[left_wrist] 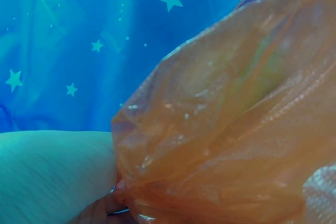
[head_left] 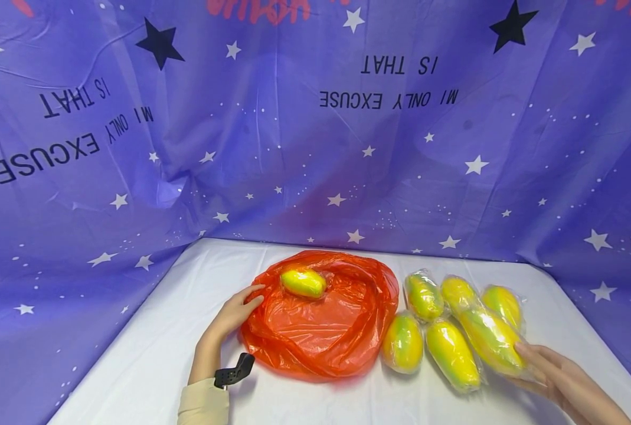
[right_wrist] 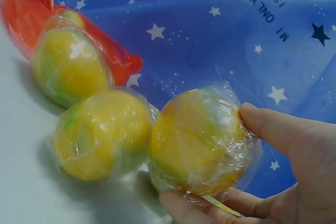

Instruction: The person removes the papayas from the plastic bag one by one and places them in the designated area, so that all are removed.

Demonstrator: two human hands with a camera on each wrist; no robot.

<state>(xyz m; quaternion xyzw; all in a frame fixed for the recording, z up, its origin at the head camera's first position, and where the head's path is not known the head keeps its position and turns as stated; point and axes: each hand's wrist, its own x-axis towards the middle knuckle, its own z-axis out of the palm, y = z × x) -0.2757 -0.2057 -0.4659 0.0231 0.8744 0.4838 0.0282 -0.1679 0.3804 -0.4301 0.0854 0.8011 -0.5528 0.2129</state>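
Note:
A red plastic bag (head_left: 320,360) lies spread with its mouth facing up, and one yellow-green papaya (head_left: 303,283) in clear wrap sits inside it. My left hand (head_left: 235,313) holds the bag's left rim; in the left wrist view the translucent bag hides most of its fingers. On the right, my right hand (head_left: 554,372) grips the near end of another wrapped papaya (head_left: 490,339), thumb on one side and fingers on the other in the right wrist view. That papaya overlaps the papaya (head_left: 457,292) behind it.
Several more wrapped papayas stand between bag and right hand, including one papaya (head_left: 402,343) right beside the bag and another papaya (head_left: 453,354) in front. All are on a white-covered table (head_left: 150,360). A purple star-printed curtain (head_left: 294,147) closes off the back and sides.

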